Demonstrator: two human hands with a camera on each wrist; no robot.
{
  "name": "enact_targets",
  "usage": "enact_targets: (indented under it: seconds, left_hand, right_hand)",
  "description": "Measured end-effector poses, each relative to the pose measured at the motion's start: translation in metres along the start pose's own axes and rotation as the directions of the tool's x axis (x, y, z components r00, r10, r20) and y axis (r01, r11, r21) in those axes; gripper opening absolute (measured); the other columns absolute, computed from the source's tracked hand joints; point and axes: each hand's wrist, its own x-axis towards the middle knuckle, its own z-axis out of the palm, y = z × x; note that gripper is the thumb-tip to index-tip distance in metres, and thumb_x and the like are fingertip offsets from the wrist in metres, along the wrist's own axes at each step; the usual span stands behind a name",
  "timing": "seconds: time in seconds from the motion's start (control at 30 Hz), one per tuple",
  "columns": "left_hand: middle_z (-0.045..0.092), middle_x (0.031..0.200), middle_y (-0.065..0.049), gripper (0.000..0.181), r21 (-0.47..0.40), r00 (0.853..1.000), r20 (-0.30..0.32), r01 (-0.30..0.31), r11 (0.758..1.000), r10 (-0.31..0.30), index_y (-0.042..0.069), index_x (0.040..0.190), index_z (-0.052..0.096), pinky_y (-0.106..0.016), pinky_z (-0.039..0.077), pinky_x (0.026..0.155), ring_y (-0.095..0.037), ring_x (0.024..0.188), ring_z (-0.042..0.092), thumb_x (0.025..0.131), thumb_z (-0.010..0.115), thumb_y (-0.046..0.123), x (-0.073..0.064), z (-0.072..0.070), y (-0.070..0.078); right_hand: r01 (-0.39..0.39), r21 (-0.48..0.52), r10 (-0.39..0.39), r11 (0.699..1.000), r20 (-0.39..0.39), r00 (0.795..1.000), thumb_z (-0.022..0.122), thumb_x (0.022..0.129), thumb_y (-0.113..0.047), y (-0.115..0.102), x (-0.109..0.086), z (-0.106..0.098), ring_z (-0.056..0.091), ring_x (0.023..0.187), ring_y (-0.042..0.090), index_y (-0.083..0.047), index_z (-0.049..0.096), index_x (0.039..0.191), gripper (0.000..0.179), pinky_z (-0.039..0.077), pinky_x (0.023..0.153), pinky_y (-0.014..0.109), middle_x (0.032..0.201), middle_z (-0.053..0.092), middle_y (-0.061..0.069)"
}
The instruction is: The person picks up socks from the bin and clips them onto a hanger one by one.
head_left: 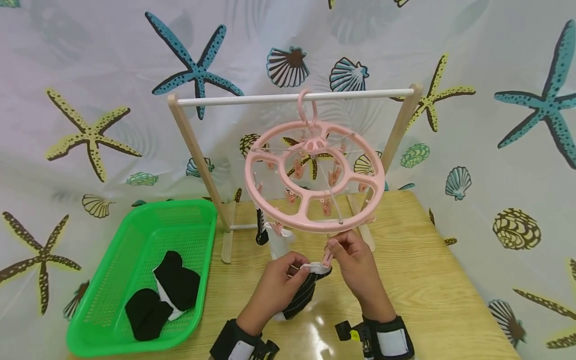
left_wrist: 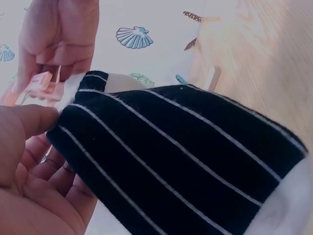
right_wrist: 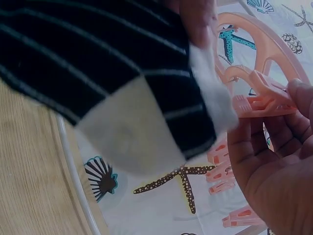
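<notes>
In the head view my left hand (head_left: 281,282) pinches the white cuff of a black sock (head_left: 302,295) with thin white stripes. The sock hangs below the fingers; its white heel patch shows in the right wrist view. My right hand (head_left: 357,267) pinches a pink clothespin (head_left: 327,257) that dangles from the round pink hanger (head_left: 315,227). This clothespin is right beside the sock's cuff (right_wrist: 215,93); whether it bites the fabric I cannot tell. Another white sock (head_left: 280,242) hangs from a clip left of my hands, with a dark piece (head_left: 262,227) behind it.
The hanger hooks over a white rail (head_left: 243,100) on a wooden stand (head_left: 198,155). Several more pink clips (head_left: 334,176) dangle under its rings. At left, a green basket (head_left: 208,250) contains black-and-white socks (head_left: 177,282). All stand on a wood-grain table (head_left: 418,260) before a patterned curtain.
</notes>
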Motion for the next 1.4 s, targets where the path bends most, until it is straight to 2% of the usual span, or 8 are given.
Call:
enact_targets:
  seconds: [0.23,0.5,0.8,1.13,1.2,1.27,1.33,1.4]
  left_hand:
    - [0.066,0.088,0.002,0.009,-0.036,0.999,0.027,-0.029,0.999,0.030,0.017,0.099,0.063,-0.028,0.053,0.065,-0.007,0.074,0.059,0.094,0.057,0.021,0.002,0.012,0.005]
    - [0.066,0.087,0.002,0.009,-0.085,0.997,-0.069,-0.050,0.995,0.044,0.016,0.099,0.063,-0.027,0.051,0.061,-0.009,0.071,0.057,0.093,0.059,0.020,0.006,0.015,0.014]
    - [0.066,0.085,-0.010,0.009,-0.130,0.995,-0.102,-0.034,0.991,0.021,0.003,0.098,0.063,-0.027,0.047,0.060,-0.015,0.069,0.054,0.091,0.058,0.006,0.000,0.004,0.049]
    - [0.064,0.102,-0.001,0.010,-0.115,0.983,-0.176,-0.068,0.991,0.047,0.015,0.101,0.063,-0.038,0.054,0.079,-0.010,0.096,0.058,0.091,0.061,0.017,0.003,0.002,0.022]
    - [0.064,0.100,0.000,0.008,-0.076,0.965,-0.229,-0.149,0.986,0.128,0.017,0.099,0.064,-0.039,0.053,0.078,-0.010,0.094,0.058,0.091,0.060,0.018,0.004,-0.003,0.021]
    - [0.063,0.096,0.001,0.006,0.011,0.925,-0.277,-0.266,0.964,0.258,0.017,0.096,0.064,-0.039,0.052,0.076,-0.012,0.091,0.057,0.092,0.060,0.017,0.005,-0.010,0.024]
    - [0.063,0.093,0.001,0.006,0.125,0.862,-0.303,-0.386,0.914,0.405,0.016,0.092,0.065,-0.039,0.051,0.078,-0.014,0.090,0.056,0.091,0.059,0.015,0.007,-0.015,0.029]
    - [0.062,0.090,0.000,0.006,0.247,0.779,-0.302,-0.493,0.834,0.550,0.014,0.089,0.066,-0.040,0.049,0.080,-0.015,0.089,0.056,0.089,0.060,0.013,0.010,-0.020,0.037]
  right_hand:
    - [-0.004,-0.040,0.003,0.999,-0.009,1.000,0.051,0.096,-0.008,-0.001,-0.001,0.001,0.057,0.066,0.024,0.001,0.052,0.089,0.012,0.050,0.053,0.033,0.080,0.056,0.014]
    - [0.010,-0.034,-0.009,0.999,0.017,1.000,0.050,0.096,-0.007,0.000,-0.002,-0.001,0.057,0.065,0.022,0.002,0.053,0.091,0.011,0.051,0.053,0.028,0.079,0.057,0.012]
    - [-0.005,-0.013,0.006,1.000,0.059,0.998,0.054,0.093,-0.005,0.000,-0.002,-0.002,0.056,0.070,0.023,0.003,0.049,0.097,0.010,0.053,0.057,0.030,0.083,0.051,0.011]
    - [-0.025,0.032,0.024,0.999,0.055,0.998,0.055,0.093,-0.004,0.003,-0.003,-0.001,0.056,0.069,0.022,0.004,0.048,0.099,0.012,0.054,0.059,0.029,0.083,0.050,0.011]
    - [-0.025,0.037,0.024,0.999,0.051,0.998,0.055,0.093,-0.004,0.004,-0.003,-0.001,0.056,0.069,0.022,0.005,0.048,0.099,0.013,0.054,0.059,0.029,0.083,0.050,0.010]
    - [-0.023,0.046,0.020,0.999,0.050,0.999,0.055,0.092,-0.003,0.005,-0.003,0.000,0.056,0.069,0.022,0.005,0.047,0.099,0.013,0.054,0.059,0.029,0.083,0.050,0.010]
    - [-0.020,0.058,0.017,0.998,0.052,0.999,0.055,0.092,-0.003,0.006,-0.003,0.000,0.056,0.069,0.022,0.006,0.047,0.099,0.013,0.054,0.059,0.029,0.083,0.050,0.010]
    - [-0.020,0.074,0.016,0.997,0.057,0.998,0.054,0.093,-0.003,0.006,-0.003,0.001,0.056,0.069,0.021,0.007,0.046,0.099,0.014,0.054,0.059,0.028,0.084,0.050,0.009]
